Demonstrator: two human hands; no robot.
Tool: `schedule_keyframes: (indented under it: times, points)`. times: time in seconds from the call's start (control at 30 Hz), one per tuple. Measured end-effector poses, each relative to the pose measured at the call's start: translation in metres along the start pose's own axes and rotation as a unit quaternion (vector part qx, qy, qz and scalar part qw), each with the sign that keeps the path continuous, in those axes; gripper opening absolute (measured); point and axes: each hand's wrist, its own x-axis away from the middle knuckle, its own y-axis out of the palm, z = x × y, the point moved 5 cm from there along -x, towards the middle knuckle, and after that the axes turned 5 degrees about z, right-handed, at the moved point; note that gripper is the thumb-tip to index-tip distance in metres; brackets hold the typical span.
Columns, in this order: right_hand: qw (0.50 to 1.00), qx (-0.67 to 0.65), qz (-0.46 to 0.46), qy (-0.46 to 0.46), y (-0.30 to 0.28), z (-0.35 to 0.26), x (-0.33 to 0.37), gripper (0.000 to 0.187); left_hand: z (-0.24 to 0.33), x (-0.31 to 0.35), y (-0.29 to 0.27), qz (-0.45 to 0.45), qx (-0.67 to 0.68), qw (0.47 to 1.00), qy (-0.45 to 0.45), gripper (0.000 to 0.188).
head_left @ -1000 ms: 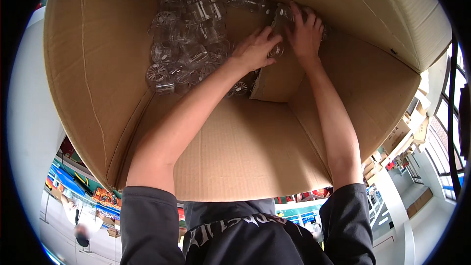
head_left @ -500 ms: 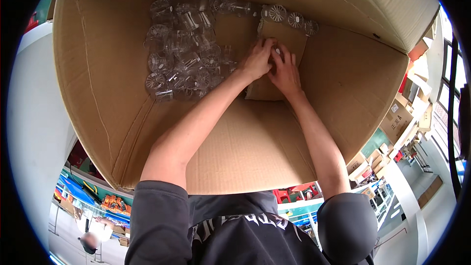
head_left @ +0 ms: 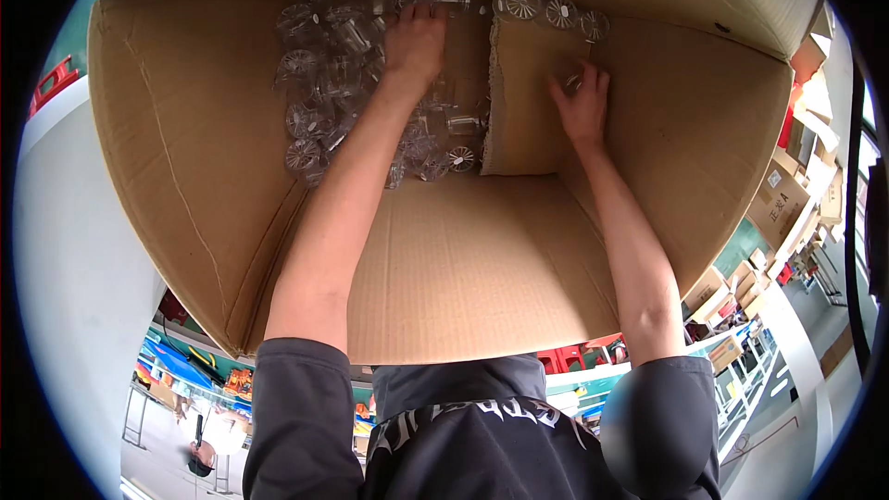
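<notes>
Deep inside a large cardboard box (head_left: 491,268), many clear cups (head_left: 301,63) with spoke-patterned round bases lie packed in rows on the left side. My left hand (head_left: 415,51) reaches over them, its fingers stretched to a cup near the far wall; its fingertips are partly lost among the clear shapes. A flat cardboard sheet (head_left: 528,120) covers the right part of the box bottom. Over that sheet's right edge, my right hand (head_left: 585,111) has its fingers around a small clear cup, only partly visible.
Several cups (head_left: 523,3) stand in a row along the sheet's far edge. Loose cups (head_left: 461,157) lie left of the sheet. The box's right wall (head_left: 676,130) rises close beside my right arm. Outside are stacked cartons (head_left: 776,204) and a person (head_left: 199,454) at the lower left.
My hands, together over the sheet before, have parted: the left went far-left to the packed cups, the right moved right with the clear cup. More loose cups show left of the sheet.
</notes>
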Motion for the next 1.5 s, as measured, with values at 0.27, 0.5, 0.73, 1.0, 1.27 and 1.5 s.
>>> schedule_keyframes:
  times: [0.27, 0.5, 0.73, 1.0, 1.27, 1.5]
  points:
    - [0.921, 0.317, 0.074, -0.213, -0.002, -0.007, -0.018, 0.051, 0.010, -0.012, -0.007, 0.100, -0.125, 0.984, 0.074, 0.032]
    - [0.955, 0.233, 0.085, -0.165, -0.005, -0.002, -0.025, 0.047, -0.004, -0.024, 0.006, 0.014, -0.100, 0.995, -0.016, 0.031]
    - [0.978, 0.082, -0.112, -0.156, 0.016, -0.028, 0.028, 0.045, -0.021, -0.020, -0.005, 0.030, -0.149, 0.988, 0.027, 0.031]
    - [0.955, -0.149, -0.026, -0.254, 0.020, -0.109, 0.025, 0.055, 0.012, 0.016, -0.031, -0.044, 0.188, 0.980, 0.053, 0.055]
    - [0.962, -0.151, -0.157, -0.164, 0.030, -0.097, 0.019, 0.057, -0.002, 0.035, -0.015, 0.012, 0.251, 0.965, 0.069, 0.058]
    - [0.930, 0.220, 0.037, -0.292, 0.004, -0.034, -0.013, 0.053, -0.001, -0.008, 0.007, -0.001, -0.030, 0.999, 0.037, 0.060]
